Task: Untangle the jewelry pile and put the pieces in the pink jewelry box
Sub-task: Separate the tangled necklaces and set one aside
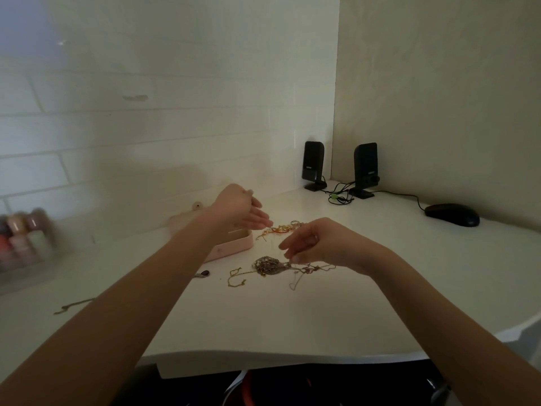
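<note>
A person's 2 bare arms reach across a white desk (322, 312). The right hand (319, 244), at about 3 o'clock of centre, curls its fingers down to pinch a thin chain at the right edge of the tangled pile of gold and beaded jewelry (268, 266), which lies on the desk just beside it. The left hand (240, 210), at 11 o'clock of the pile, hangs released with fingers straight above the open pale pink plastic jewelry box (231, 249), holding nothing I can make out. A smaller cluster of gold rings and a bracelet (285, 227) sits at 12 o'clock of the pile; a loose gold chain (73, 305) lies well apart at 9 o'clock. To work this step well, I judge, lift the pinched chain slowly (no tugging) while the free hand pins the knot. 2 black speakers (339, 169) stand at 1 o'clock.
</note>
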`<state>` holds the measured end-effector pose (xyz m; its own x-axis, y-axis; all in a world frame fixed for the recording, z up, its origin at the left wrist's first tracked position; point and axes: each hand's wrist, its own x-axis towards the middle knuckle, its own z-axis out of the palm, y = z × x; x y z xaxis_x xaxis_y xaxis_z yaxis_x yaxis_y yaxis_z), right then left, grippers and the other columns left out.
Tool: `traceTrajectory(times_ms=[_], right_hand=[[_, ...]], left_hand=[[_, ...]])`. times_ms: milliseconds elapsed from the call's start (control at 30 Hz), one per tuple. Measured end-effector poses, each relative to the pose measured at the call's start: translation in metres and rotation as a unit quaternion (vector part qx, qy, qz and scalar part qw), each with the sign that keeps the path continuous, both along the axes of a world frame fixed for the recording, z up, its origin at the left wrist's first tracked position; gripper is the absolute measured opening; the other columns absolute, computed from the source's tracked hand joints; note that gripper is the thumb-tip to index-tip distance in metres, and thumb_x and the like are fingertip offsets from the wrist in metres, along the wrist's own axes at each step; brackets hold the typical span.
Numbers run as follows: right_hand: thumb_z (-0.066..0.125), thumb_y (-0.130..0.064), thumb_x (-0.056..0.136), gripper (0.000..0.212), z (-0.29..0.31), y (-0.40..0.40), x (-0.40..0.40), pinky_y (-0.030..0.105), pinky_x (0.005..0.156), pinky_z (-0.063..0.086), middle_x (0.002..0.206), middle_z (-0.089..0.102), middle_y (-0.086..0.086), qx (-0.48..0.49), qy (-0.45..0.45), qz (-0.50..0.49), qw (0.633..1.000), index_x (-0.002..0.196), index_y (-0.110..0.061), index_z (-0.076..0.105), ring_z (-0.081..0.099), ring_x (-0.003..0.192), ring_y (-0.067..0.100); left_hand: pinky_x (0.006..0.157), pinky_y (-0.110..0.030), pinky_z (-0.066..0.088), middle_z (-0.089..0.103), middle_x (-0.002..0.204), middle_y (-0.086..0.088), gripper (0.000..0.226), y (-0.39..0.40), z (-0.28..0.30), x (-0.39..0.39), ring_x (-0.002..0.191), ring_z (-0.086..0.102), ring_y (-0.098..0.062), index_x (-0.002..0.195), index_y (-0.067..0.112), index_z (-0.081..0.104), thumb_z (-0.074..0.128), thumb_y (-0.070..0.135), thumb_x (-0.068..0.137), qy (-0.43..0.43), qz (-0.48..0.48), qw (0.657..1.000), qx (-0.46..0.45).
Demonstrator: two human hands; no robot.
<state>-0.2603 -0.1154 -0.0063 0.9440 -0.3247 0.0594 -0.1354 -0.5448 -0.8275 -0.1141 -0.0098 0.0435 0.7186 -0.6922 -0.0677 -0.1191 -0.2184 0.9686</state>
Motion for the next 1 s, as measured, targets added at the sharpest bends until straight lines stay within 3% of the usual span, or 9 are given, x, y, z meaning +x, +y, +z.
traceTrajectory(times_ms=[167,267,400,500,600,767,833,900,1000], right_hand=[[0.071,-0.001,0.080,0.027,-0.003,-0.012,-0.009,0.025,0.082,0.056,0.092,0.075,0.004,-0.040,-0.004,-0.063,0.997,0.105,-0.013,0.069,0.071,0.085,0.013],[0.065,0.003,0.083,0.025,0.006,-0.007,-0.007,0.025,0.077,0.058,0.094,0.073,0.009,-0.017,-0.069,-0.067,0.995,0.104,-0.012,0.066,0.071,0.087,0.018],[0.061,0.003,0.086,0.022,0.027,-0.002,-0.001,0.023,0.073,0.058,0.092,0.073,0.007,-0.027,-0.182,-0.109,0.977,0.098,-0.014,0.066,0.070,0.085,0.016],[0.056,0.006,0.089,0.018,0.039,-0.007,-0.001,0.019,0.072,0.056,0.090,0.071,0.013,0.033,-0.269,-0.141,0.952,0.101,-0.004,0.065,0.070,0.083,0.014],[0.050,0.009,0.092,0.019,0.049,-0.019,-0.008,0.018,0.071,0.055,0.088,0.069,0.012,0.154,-0.355,-0.187,0.903,0.093,-0.005,0.063,0.071,0.081,0.016],[0.040,0.013,0.093,0.031,0.057,-0.045,-0.024,0.021,0.059,0.050,0.087,0.060,0.006,0.367,-0.377,-0.182,0.831,0.096,-0.011,0.059,0.060,0.061,0.010],[0.034,0.018,0.091,0.041,0.051,-0.049,-0.027,0.018,0.053,0.044,0.086,0.059,0.006,0.292,-0.313,-0.187,0.884,0.094,-0.011,0.063,0.051,0.061,0.009],[0.032,0.021,0.086,0.051,0.040,-0.048,-0.029,0.018,0.055,0.041,0.088,0.060,0.006,0.094,-0.204,-0.182,0.957,0.093,-0.014,0.067,0.048,0.061,0.008],[0.038,0.013,0.086,0.049,0.027,-0.042,-0.024,0.019,0.057,0.042,0.092,0.064,0.000,-0.130,-0.044,-0.130,0.982,0.088,-0.025,0.070,0.051,0.066,0.012]], left_hand=[[0.046,-0.027,0.055,0.065,0.068,-0.019,0.033,0.007,-0.017,0.017,0.048,0.066,-0.023,0.089,-0.005,0.050,0.030,0.017,0.104,-0.018,0.014,0.999,0.030],[0.078,-0.032,0.057,0.067,0.094,-0.013,0.019,0.003,-0.027,0.010,0.086,0.068,-0.022,0.111,-0.001,0.057,0.053,0.007,0.094,-0.128,-0.078,0.987,0.058],[0.091,-0.028,0.051,0.069,0.111,-0.009,0.031,-0.010,-0.034,-0.015,0.108,0.064,-0.017,0.122,0.007,0.056,0.060,0.008,0.091,0.013,-0.244,0.970,-0.011],[0.087,-0.030,0.055,0.070,0.099,-0.012,0.026,-0.016,-0.036,-0.024,0.092,0.069,-0.021,0.122,0.001,0.055,0.045,0.009,0.099,0.099,-0.270,0.956,-0.061],[0.085,-0.031,0.055,0.058,0.070,0.000,0.026,-0.015,-0.035,-0.023,0.063,0.057,-0.009,0.110,0.003,0.065,0.044,0.013,0.099,0.033,-0.251,0.966,-0.053],[0.066,-0.022,0.050,0.052,0.068,0.003,0.021,-0.005,-0.042,-0.007,0.058,0.048,-0.006,0.098,0.007,0.067,0.048,0.017,0.098,-0.058,-0.236,0.970,0.011],[0.055,-0.020,0.042,0.051,0.067,0.002,0.021,-0.003,-0.044,-0.003,0.055,0.044,-0.006,0.095,0.008,0.068,0.049,0.018,0.097,-0.067,-0.225,0.972,0.006],[0.050,-0.019,0.035,0.048,0.063,0.003,0.023,-0.004,-0.044,0.001,0.051,0.039,-0.006,0.089,0.009,0.069,0.050,0.019,0.097,-0.062,-0.215,0.975,-0.013],[0.044,-0.017,0.029,0.048,0.059,0.005,0.023,-0.005,-0.038,0.001,0.049,0.037,-0.005,0.084,0.012,0.071,0.052,0.019,0.096,-0.081,-0.196,0.977,-0.024]])
